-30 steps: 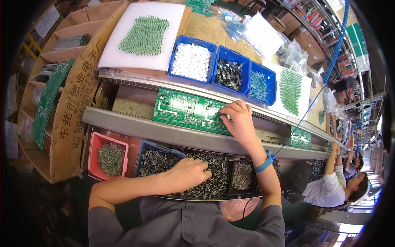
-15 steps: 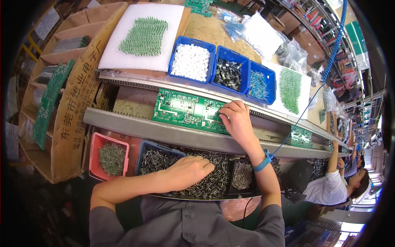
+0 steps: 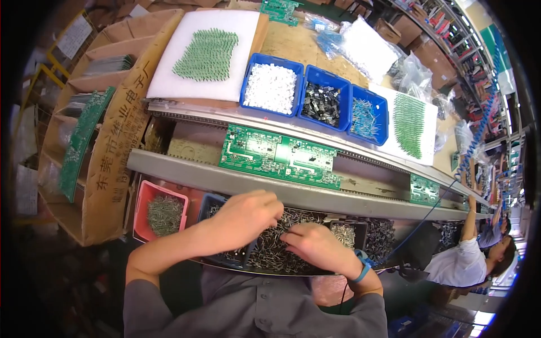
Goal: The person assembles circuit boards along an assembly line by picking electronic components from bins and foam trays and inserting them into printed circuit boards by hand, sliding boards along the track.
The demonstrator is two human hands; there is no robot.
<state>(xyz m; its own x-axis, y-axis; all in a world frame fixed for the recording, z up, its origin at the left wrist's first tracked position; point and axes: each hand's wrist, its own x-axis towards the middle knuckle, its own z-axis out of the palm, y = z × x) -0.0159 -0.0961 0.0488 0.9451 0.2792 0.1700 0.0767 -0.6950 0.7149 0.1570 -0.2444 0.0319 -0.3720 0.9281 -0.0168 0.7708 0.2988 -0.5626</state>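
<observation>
- Two hands are hanging over the heap of leaded parts (image 3: 276, 253), your left hand (image 3: 248, 218) toward its 11 o'clock, your right hand (image 3: 315, 243) toward its 2 o'clock.
- Both are curling their fingers inward; whether either is pinching a part, you cannot tell from this view.
- Those parts are lying loose at 6 o'clock in the view, their thin legs tangling below the metal rail (image 3: 315, 197).
- Each one is probably weighing very little, its body feeling hard, its legs bending easily if you are tugging.
- Gripping by the body, between thumb and fingertip, is looking safest.
- At 12 o'clock from your hands, the green circuit board (image 3: 280, 156) is lying untouched, looking light and stiff; its edges are offering the better hold.
</observation>
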